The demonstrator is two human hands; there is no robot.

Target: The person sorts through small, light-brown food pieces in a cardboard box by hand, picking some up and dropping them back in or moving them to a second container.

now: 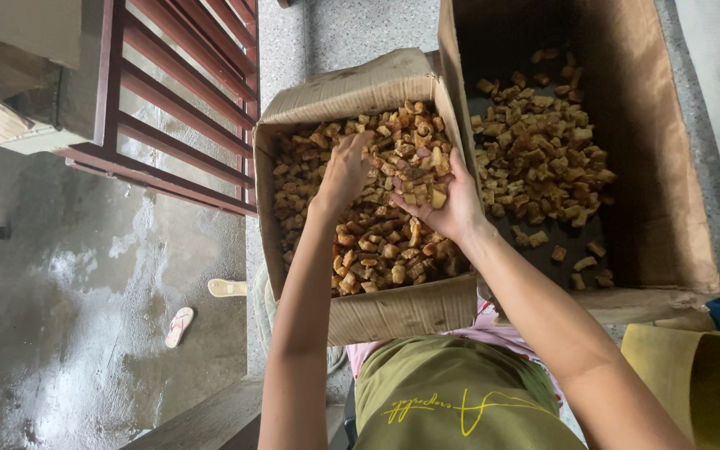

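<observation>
Shirt (460, 400): olive green with a yellow scrawl on the chest, worn by the person, lowest in view and closest to the lens.
Right hand (447, 196): palm up and cupped, cradling a small heap of the brown chunks, raised just over the smaller box.
Left hand (345, 171): fingers bent and pointing down into the pile, touching the chunks; whether it grips any cannot be told.
Brown chunks (377, 242): irregular tan and golden-brown pieces, dry-looking, filling the smaller box nearly to its rim.
Smaller cardboard box (402, 312): open, flaps up, resting against the person's lap, directly under both hands.
Larger cardboard box (660, 192): open, just beside the smaller box on the person's right, walls touching it.
Second heap of chunks (543, 158): same kind, spread thinly over the dark bottom of the larger box.
Railing (185, 100): dark red bars, on the person's left, beyond the smaller box.
Sandals (202, 308): two pale ones, lying apart on the wet grey floor (85, 317) below the railing.
Yellow container (702, 383): curved rim, at the person's right side.
</observation>
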